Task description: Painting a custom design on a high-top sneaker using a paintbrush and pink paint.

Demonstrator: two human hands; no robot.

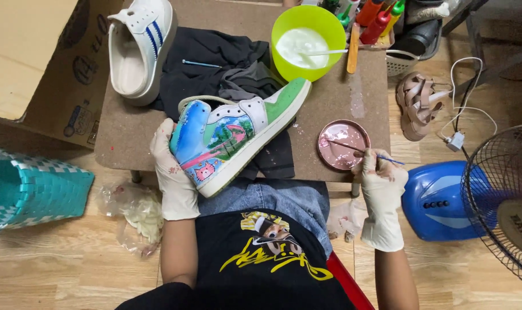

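Two gloved hands work at the near edge of a small brown table. The left hand cups the heel of a painted high-top sneaker, fingers wrapped round the blue back of it; the shoe tilts on its side, sole toward the person, green toe pointing at the table's far right. It rests partly on a dark cloth spread across the table's middle and partly over the near edge, above the person's denim lap.

The right hand sits just off the near right corner, fingers pinched narrow on a thin paintbrush whose tip reaches into a round pink dish of paint at the near right edge.

At the far edge stands a lime-green bowl holding white liquid (a white stick lies in it), with a wooden stick beside it and a cluster of paint bottles at the far right corner. A white sneaker with blue stripes lies at the far left corner, overhanging slightly.

Bare tabletop shows only in a strip between bowl and dish and along the left edge. Off the table, the right side is crowded: a blue fan base and its wire guard sit close to the right hand, a sandal beyond. Left, a teal woven basket and a cardboard box leave a gap of wooden floor.
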